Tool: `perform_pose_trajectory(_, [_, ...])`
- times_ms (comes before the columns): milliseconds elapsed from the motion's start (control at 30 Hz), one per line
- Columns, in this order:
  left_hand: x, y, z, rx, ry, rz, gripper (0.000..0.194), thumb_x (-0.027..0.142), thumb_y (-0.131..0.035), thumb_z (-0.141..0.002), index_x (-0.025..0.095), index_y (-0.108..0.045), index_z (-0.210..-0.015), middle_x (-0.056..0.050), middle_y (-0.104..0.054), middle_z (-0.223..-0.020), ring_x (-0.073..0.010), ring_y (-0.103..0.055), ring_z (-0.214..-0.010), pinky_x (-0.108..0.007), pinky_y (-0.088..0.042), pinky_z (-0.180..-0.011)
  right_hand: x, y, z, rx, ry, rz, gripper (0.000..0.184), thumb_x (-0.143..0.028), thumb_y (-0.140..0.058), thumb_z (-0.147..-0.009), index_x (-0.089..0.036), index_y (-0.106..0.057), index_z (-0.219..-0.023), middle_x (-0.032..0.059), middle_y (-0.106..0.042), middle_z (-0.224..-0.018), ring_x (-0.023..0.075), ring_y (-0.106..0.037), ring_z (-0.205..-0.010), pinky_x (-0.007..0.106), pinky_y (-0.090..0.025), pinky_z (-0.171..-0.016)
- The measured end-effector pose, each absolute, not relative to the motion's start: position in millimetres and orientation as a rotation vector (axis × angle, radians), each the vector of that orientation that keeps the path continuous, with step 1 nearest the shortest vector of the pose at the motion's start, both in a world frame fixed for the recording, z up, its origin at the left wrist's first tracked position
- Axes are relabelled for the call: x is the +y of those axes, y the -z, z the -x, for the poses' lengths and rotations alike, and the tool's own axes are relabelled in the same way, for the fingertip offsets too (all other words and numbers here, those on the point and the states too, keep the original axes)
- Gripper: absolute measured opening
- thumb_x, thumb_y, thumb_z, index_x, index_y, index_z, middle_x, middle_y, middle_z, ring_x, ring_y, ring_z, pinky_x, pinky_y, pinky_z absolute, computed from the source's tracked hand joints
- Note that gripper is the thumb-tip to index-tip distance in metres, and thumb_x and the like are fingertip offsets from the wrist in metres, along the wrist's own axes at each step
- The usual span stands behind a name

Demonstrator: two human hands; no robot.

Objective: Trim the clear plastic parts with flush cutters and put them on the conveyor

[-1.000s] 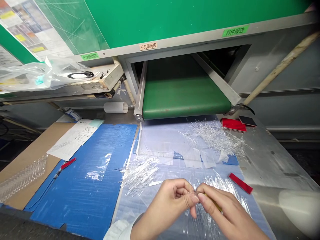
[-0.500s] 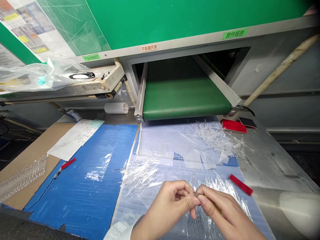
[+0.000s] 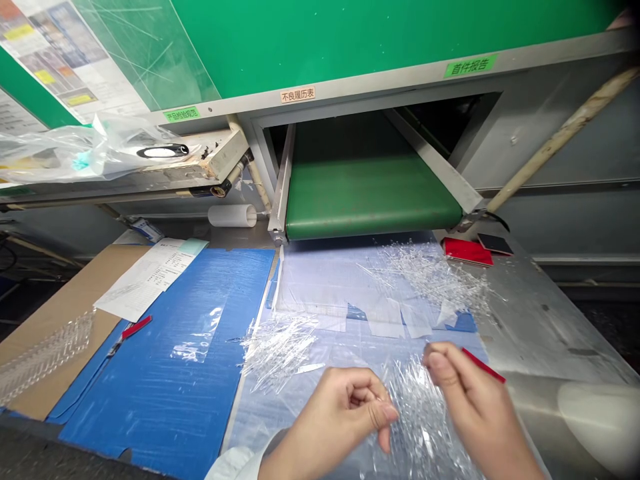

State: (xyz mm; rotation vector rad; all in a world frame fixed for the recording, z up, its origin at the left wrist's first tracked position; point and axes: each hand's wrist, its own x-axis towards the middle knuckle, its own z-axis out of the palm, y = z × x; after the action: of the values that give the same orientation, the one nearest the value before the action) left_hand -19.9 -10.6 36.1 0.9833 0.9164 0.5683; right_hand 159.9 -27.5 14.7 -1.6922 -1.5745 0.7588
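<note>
My left hand (image 3: 335, 417) is closed in a pinch at the left edge of a heap of clear, thin, stick-like plastic pieces (image 3: 420, 413). Whatever sits between its thumb and fingertips is too small to make out. Apart from it, my right hand (image 3: 475, 400) hovers over the right side of the same heap, fingers curled and thumb pressed against them. What those fingers hold, if anything, is hidden. A second pile of clear thin pieces (image 3: 280, 350) lies left of my hands, and a third pile (image 3: 440, 277) lies farther back on the right.
A green conveyor belt (image 3: 373, 207) ends at the back of the table. Blue sheeting (image 3: 200, 387) covers the left, with a paper form (image 3: 147, 283) and a red-handled tool (image 3: 136, 327). A red strip (image 3: 484, 365) lies behind my right hand; a red block (image 3: 467, 251) sits farther back.
My hands were together at their fingertips and are now apart. The right one has moved up and to the right, uncovering more of the heap. My left hand has hardly moved.
</note>
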Motion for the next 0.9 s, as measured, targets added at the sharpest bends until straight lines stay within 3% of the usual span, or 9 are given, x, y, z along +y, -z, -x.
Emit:
perform_pose_trajectory(200, [-10, -33, 21, 0.875, -0.609, -0.906, 0.026, 0.038, -0.064, -0.078, 0.015, -0.056, -0.07, 0.002, -0.058, -0.053, -0.0077, -0.046, -0.049, -0.02, -0.033, -0.055, -24, -26, -164, -1.897, -1.21, 1.495, 0.035, -0.041, -0.031, -0.095, -0.022, -0.044, -0.068, -0.0035, -0.047, -0.06, 0.0127, -0.048, -0.055, 0.024, -0.036, -0.053])
perform_pose_trajectory(533, [-11, -35, 21, 0.882, -0.628, -0.94, 0.022, 0.033, -0.063, -0.08, 0.015, -0.054, -0.069, 0.002, -0.057, -0.055, -0.0086, -0.049, -0.052, -0.021, -0.036, -0.059, -26, -26, -156, -2.055, -1.32, 1.44, 0.04, -0.042, -0.024, -0.096, -0.021, -0.046, -0.07, -0.0017, -0.053, -0.067, 0.0136, -0.052, -0.062, 0.026, -0.035, -0.058])
perform_pose_trajectory(667, [-12, -30, 16, 0.938, -0.603, -1.006, 0.024, 0.037, -0.063, -0.079, 0.015, -0.057, -0.074, 0.002, -0.055, -0.056, -0.0107, -0.05, -0.056, -0.023, -0.036, -0.061, -23, -18, -154, -1.87, -1.314, 1.514, 0.027, -0.044, -0.039, -0.091, -0.022, -0.049, -0.078, -0.0046, -0.046, -0.061, 0.0119, -0.045, -0.054, 0.023, -0.033, -0.052])
perform_pose_trajectory(767, [-11, -19, 8, 0.926, -0.539, -1.063, 0.032, 0.045, -0.061, -0.078, 0.013, -0.061, -0.073, 0.0, -0.054, -0.059, -0.0127, -0.051, -0.06, -0.025, -0.037, -0.063, -22, -14, -147, -1.706, -1.324, 1.541, 0.017, -0.035, -0.049, -0.084, -0.02, -0.051, -0.077, -0.0046, -0.047, -0.061, 0.0117, -0.047, -0.056, 0.022, -0.036, -0.053])
perform_pose_trajectory(833, [-10, -11, 6, 0.891, -0.528, -1.092, 0.038, 0.051, -0.061, -0.077, 0.013, -0.064, -0.08, -0.003, -0.059, -0.068, -0.0133, -0.05, -0.063, -0.026, -0.037, -0.064, -19, -19, -155, -1.697, -1.273, 1.572, 0.018, -0.029, -0.048, -0.083, -0.02, -0.049, -0.069, -0.0034, -0.05, -0.06, 0.0123, -0.049, -0.058, 0.023, -0.039, -0.055])
perform_pose_trajectory(900, [-7, -3, 6, 0.919, -0.571, -1.142, 0.046, 0.054, -0.062, -0.075, 0.015, -0.064, -0.099, -0.007, -0.063, -0.09, -0.0134, -0.049, -0.068, -0.027, -0.038, -0.065, -12, -36, -185, -1.701, -1.094, 1.684, 0.02, -0.031, -0.046, -0.084, -0.02, -0.049, -0.068, -0.0016, -0.056, -0.062, 0.0135, -0.052, -0.059, 0.024, -0.04, -0.055])
